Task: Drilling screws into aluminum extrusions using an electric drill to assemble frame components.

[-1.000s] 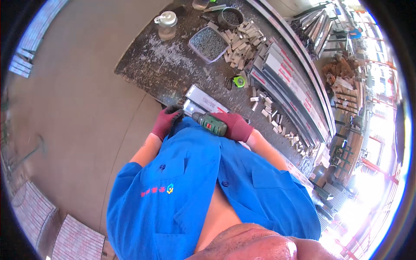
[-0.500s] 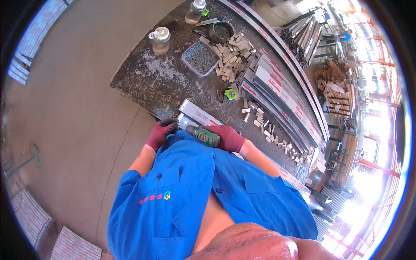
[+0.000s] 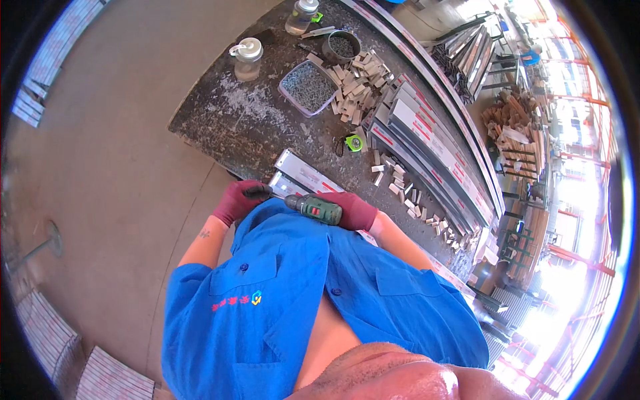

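A maroon glove covers my right hand (image 3: pixel 353 211), wrapped round the green cordless drill (image 3: pixel 321 210) held close against my shirt front. Its chuck points left. My left hand (image 3: pixel 243 201), in a maroon glove with dark fingertips, is closed just left of the drill's front end, and whatever its fingertips pinch is too small or hidden to name. Past both hands, at the table's near edge, lies a silver metal profile (image 3: pixel 303 171) with red-marked film. The end of a second profile (image 3: pixel 285 185) shows between it and the drill, partly covered by the drill and my right hand.
The dark worktable (image 3: pixel 220 120) holds a tub of screws (image 3: pixel 308 88), a round bowl (image 3: pixel 341 48), a heap of small blocks (image 3: pixel 363 80), a green tape measure (image 3: pixel 354 143) and stacked long profiles (image 3: pixel 427 137). Two plastic bottles, one a lidded bottle (image 3: pixel 247 60), stand farther back.
My left hand has shifted slightly left, away from the profile end, with its forearm swinging outward. The drill in my right hand has moved only slightly to the right.
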